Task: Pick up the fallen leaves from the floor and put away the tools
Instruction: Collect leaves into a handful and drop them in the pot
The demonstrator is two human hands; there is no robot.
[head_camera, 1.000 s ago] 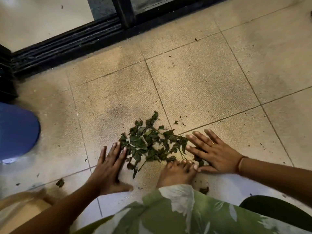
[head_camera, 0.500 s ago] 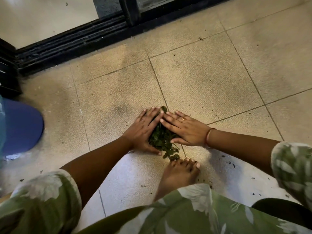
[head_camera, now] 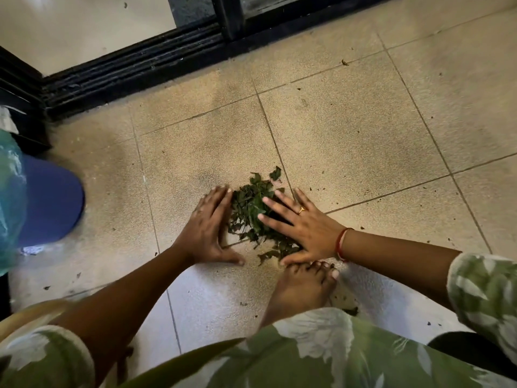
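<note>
Hands: both unclenched, palms down, grasping nothing. Left hand (head_camera: pixel 208 229) lies flat on the floor (head_camera: pixel 349 130) with fingers straight and together and thumb splayed wide, its inner edge against the left flank of the leaf pile (head_camera: pixel 250 211). Right hand (head_camera: pixel 303 232) has its fingers fanned and resting on the pile's right side (gold ring (head_camera: pixel 301 210) on one finger, red thread band (head_camera: pixel 342 243) at the wrist).

Leaf pile: small, dark green, crumpled and torn pieces, heaped between the two hands across a tile joint, with loose crumbs scattered near.

Bare foot (head_camera: pixel 302 287): toes just beside the right thumb.

Floor: beige square tiles with a grainy matte surface and thin dark joints.

Sleeve (head_camera: pixel 484 289): green cloth with a pale leaf print.

Blue rounded object (head_camera: pixel 50 203): at the left edge, with translucent teal plastic (head_camera: pixel 8 197) beside it.

Door track (head_camera: pixel 134 65): black, ribbed, running along the top.
</note>
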